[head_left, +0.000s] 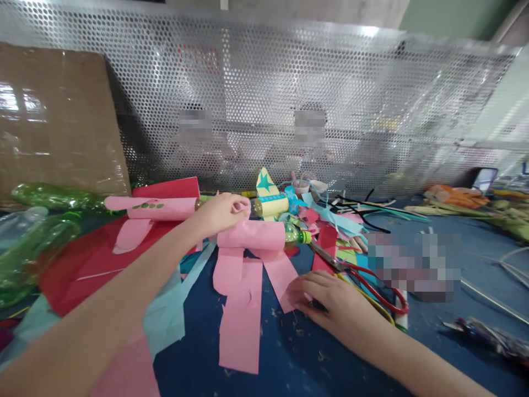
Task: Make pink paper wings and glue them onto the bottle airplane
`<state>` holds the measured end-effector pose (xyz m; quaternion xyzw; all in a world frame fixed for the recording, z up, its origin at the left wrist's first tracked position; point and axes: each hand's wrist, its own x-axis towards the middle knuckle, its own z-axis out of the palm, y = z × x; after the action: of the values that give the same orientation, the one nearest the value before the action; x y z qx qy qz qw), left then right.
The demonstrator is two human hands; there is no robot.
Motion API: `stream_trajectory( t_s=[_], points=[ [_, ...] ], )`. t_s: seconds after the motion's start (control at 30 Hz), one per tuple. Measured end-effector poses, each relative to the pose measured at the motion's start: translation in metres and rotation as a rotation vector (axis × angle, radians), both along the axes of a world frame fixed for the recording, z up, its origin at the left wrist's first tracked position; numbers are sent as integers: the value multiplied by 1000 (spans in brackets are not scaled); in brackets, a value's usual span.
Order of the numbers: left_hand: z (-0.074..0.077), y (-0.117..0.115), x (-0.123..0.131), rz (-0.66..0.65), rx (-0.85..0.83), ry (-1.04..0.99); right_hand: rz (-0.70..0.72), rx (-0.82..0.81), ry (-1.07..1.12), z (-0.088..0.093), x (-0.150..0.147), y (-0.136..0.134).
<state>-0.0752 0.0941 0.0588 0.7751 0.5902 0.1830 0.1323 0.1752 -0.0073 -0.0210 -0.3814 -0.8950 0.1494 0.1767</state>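
Note:
A small plastic bottle wrapped in pink paper [264, 235] lies on its side, its green cap [305, 237] to the right. My left hand [221, 215] is closed on a curled pink paper piece [242, 206] at the bottle's upper left. My right hand [330, 295] has its fingers closed on the lower end of a pink paper strip [278, 273] that slants down from the wrapped bottle. Wider pink paper strips [240, 325] hang below the bottle on the blue table. Red-handled scissors [374, 275] lie just behind my right hand.
Another pink-wrapped bottle [165, 208] and green bottles [53, 231] lie at left, near red paper [95, 259]. A yellow paper rocket [275, 205] and paper scraps [330, 218] lie behind. A perforated metal panel [256, 82] and cardboard [58, 121] stand at the back.

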Motion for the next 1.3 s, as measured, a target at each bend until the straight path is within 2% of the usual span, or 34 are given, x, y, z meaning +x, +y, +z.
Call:
stream_trajectory(
  t_s=[0.1,0.2,0.3,0.33,0.4,0.6,0.73,0.87,1.0,1.17,1.3],
  points=[
    [-2,-16,23,-133,4,-20,-9,18,-20,1,1,1],
    [-8,-35,42,-345,-87,-1,6,25,-7,0,1,2],
    [-21,-51,53,-527,-146,18,2,32,-5,-1,1,2],
    [-25,-54,55,-623,-152,47,-5,37,-12,-1,2,1],
    [-36,-60,59,-685,-125,117,-19,55,-24,-2,2,1],
    [-59,-77,59,-615,-37,184,50,195,-40,-6,0,4],
    [-65,-100,53,-486,-66,49,69,318,85,-6,-5,0],
    [-77,-119,46,-353,-18,-85,88,357,274,8,-7,-13],
    [-91,-121,41,-314,84,-154,152,430,297,23,-3,-22],
    [-90,-112,42,-221,-47,-275,210,456,209,20,1,-23],
    [-83,-111,42,-225,-33,-338,230,403,196,14,0,-21]
  ],
)
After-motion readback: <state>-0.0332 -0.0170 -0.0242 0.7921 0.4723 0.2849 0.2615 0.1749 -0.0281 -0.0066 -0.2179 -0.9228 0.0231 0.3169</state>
